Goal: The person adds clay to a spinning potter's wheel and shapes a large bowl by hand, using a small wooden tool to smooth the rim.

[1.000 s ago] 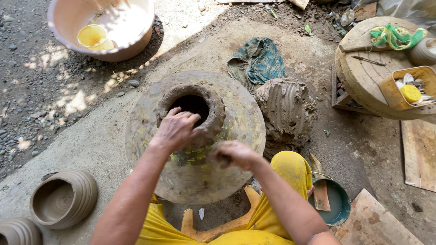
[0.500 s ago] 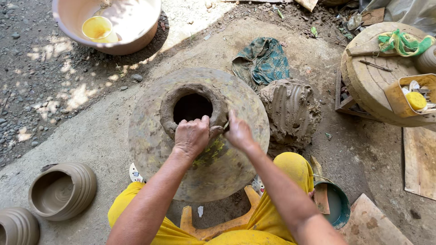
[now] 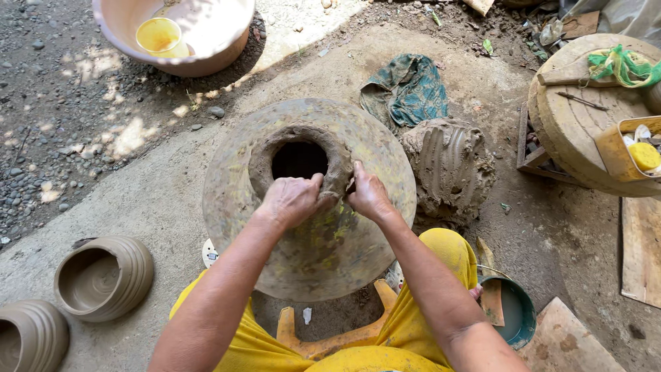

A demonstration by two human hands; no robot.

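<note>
A large round clay pot (image 3: 310, 241) stands in front of me, seen from above, with a dark opening ringed by a thick wet clay rim (image 3: 265, 155). My left hand (image 3: 292, 200) presses on the near side of that rim, fingers curled over the clay. My right hand (image 3: 368, 196) grips the rim just to the right, thumb against its edge. Both hands touch the rim side by side. My yellow-clad knees show below the pot.
A grooved lump of wet clay (image 3: 447, 165) sits right of the pot, a green cloth (image 3: 406, 89) behind it. Pink basin with yellow bowl (image 3: 175, 34) far left. Two small clay pots (image 3: 103, 275) near left. Wooden wheel (image 3: 585, 124) and teal bucket (image 3: 516, 310) right.
Both hands have come together on the near rim and slid slightly right. The camera has shifted, so the pot sits more central.
</note>
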